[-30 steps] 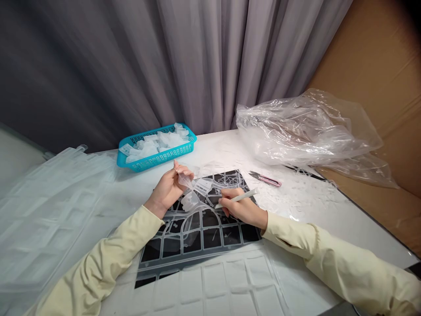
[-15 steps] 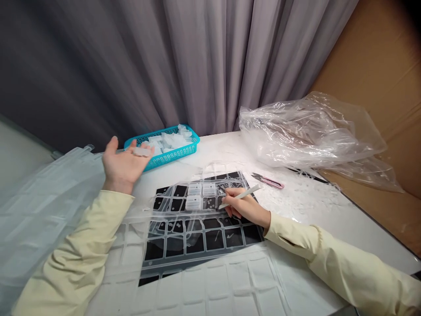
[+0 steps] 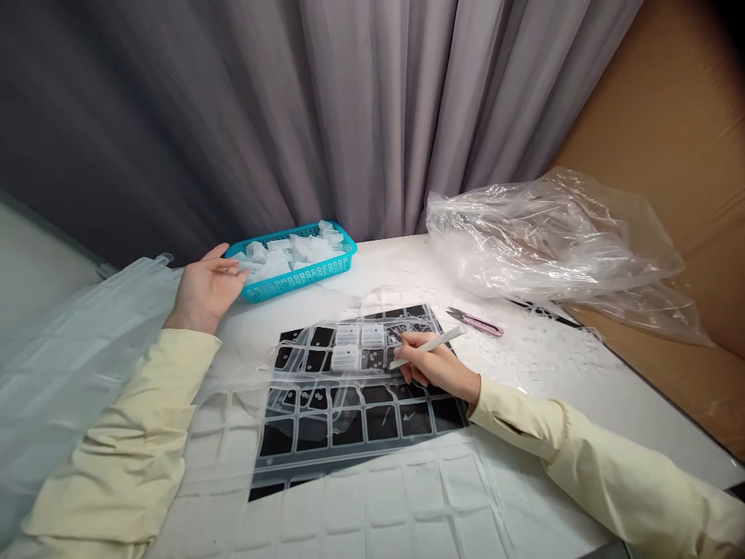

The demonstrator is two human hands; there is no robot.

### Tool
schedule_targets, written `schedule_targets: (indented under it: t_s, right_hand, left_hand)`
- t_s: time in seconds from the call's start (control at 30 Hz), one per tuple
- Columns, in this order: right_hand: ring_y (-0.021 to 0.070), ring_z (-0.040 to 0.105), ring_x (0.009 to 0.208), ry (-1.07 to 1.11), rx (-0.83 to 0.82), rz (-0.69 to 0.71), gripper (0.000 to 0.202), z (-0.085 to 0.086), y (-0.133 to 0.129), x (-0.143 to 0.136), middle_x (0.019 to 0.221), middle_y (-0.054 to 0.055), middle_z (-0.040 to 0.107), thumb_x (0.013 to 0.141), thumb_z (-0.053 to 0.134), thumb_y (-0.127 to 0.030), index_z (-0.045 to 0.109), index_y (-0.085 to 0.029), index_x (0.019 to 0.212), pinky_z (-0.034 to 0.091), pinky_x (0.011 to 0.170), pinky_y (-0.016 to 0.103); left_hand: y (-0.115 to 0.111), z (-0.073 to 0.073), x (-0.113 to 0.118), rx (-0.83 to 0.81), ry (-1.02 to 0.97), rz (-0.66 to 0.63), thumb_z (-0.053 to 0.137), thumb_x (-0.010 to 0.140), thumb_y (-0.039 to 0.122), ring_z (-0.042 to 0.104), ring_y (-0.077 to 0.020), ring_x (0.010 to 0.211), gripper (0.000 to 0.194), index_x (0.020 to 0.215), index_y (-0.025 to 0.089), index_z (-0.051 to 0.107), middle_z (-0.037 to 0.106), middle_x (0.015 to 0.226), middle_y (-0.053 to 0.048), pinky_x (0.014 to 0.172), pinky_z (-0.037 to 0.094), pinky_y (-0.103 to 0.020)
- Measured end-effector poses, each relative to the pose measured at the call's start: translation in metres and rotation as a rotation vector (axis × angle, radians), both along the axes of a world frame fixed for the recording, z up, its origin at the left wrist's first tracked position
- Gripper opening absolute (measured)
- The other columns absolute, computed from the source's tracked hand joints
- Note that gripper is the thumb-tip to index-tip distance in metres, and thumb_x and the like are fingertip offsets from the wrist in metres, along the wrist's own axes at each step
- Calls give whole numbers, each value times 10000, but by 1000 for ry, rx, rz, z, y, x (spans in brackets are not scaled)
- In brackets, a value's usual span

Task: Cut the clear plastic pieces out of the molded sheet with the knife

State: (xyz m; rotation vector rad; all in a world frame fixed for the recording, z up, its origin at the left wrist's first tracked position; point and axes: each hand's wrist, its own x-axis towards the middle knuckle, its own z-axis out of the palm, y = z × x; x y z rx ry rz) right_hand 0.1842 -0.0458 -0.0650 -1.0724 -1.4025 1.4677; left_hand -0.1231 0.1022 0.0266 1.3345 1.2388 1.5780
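Observation:
My left hand [image 3: 209, 287] is at the left end of a blue perforated basket [image 3: 303, 276], its fingertips at the translucent white pieces [image 3: 279, 256] heaped inside. Whether it grips a piece cannot be made out. In my right hand [image 3: 431, 359] is a thin white stick [image 3: 439, 341], slanting over a clear pocketed sheet [image 3: 349, 427] that lies on a black backing. Beside that hand, to its left, small clear-white stacked blocks [image 3: 345, 358] rest on the sheet.
Pink-handled snips [image 3: 476, 321] lie right of the sheet. Crumpled clear plastic [image 3: 541, 241] fills the back right. More translucent sheets [image 3: 75, 349] are piled at the left. A grey curtain [image 3: 361, 116] hangs behind the table.
My left hand has turned over and moved slightly left to the basket's end; the white piece that lay on its fingers is no longer distinct. My right hand has hardly moved.

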Motion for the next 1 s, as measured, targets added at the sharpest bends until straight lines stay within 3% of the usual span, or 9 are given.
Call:
schedule_targets:
  t_s: [0.1, 0.2, 0.27, 0.33, 0.4, 0.47, 0.57, 0.77, 1.0]
  right_hand:
    - [41, 335, 279, 26, 4, -97, 247, 1, 1, 0, 436, -52, 529, 775, 455, -227, 354, -196, 552, 226, 302, 173]
    - [41, 363, 305, 37, 18, -216, 209, -2, 4, -1, 487, -46, 549, 783, 430, -239, 361, -197, 590, 223, 296, 161]
    - [46, 391, 319, 31, 25, -253, 194, -5, 8, -2, 516, -37, 564, 785, 431, -258, 371, -198, 610, 237, 293, 159]
    - [53, 412, 323, 19, 33, -251, 198, -7, 11, -5, 539, -27, 580, 783, 441, -281, 375, -199, 615, 257, 285, 162]
    - [56, 423, 325, 4, 43, -241, 206, -10, 14, -7, 556, -21, 590, 779, 448, -295, 375, -200, 611, 273, 280, 164]
    - [54, 423, 327, -12, 53, -238, 199, -10, 15, -8, 566, -23, 590, 782, 443, -297, 389, -198, 617, 283, 278, 161]
    - [53, 432, 338, -35, 65, -239, 178, -10, 15, -8, 571, -25, 581, 788, 423, -281, 409, -195, 633, 306, 282, 157]
    - [70, 426, 328, -103, 120, -227, 187, -7, 14, -7, 510, -42, 526, 798, 407, -243, 388, -209, 616, 295, 278, 176]
    - [72, 399, 297, -218, 227, -140, 226, 3, 14, -6, 400, -74, 413, 768, 402, -138, 384, -214, 556, 281, 293, 179]
  left_hand:
    - [-20, 14, 21, 5, 175, -60, 517, 698, 61, 331, -219, 1281, 499, 1192, 129, 507, 468, 1298, -88, 1087, 240, -394]
    - [-49, 21, 53, -12, 456, -215, 591, 721, 176, 432, -244, 1214, 231, 933, 200, 680, 549, 1253, -19, 1091, 239, -385]
    - [-65, 14, 75, 78, 953, -378, 521, 776, 269, 445, -248, 1214, 237, 949, 259, 682, 492, 1317, 30, 1077, 269, -397]
    - [-74, -3, 94, 252, 1179, -504, 457, 796, 258, 430, -239, 1233, 319, 1048, 247, 651, 445, 1356, 8, 1064, 291, -400]
    - [-78, -22, 107, 328, 1325, -698, 428, 826, 231, 412, -215, 1250, 387, 1186, 241, 567, 417, 1375, -15, 1046, 319, -380]
    - [-78, -38, 113, 342, 1396, -782, 422, 851, 220, 404, -201, 1256, 412, 1254, 250, 500, 418, 1374, -27, 1040, 323, -377]
    - [-77, -50, 117, 355, 1413, -793, 421, 879, 231, 411, -185, 1250, 404, 1280, 252, 467, 452, 1350, -29, 1057, 298, -379]
    - [-79, -59, 122, 426, 1429, -795, 428, 884, 215, 410, -196, 1252, 383, 1261, 254, 484, 464, 1342, -39, 1058, 308, -391]
    - [-82, -66, 128, 445, 1455, -768, 453, 843, 150, 441, -220, 1230, 303, 1123, 146, 567, 479, 1318, -125, 1033, 371, -367]
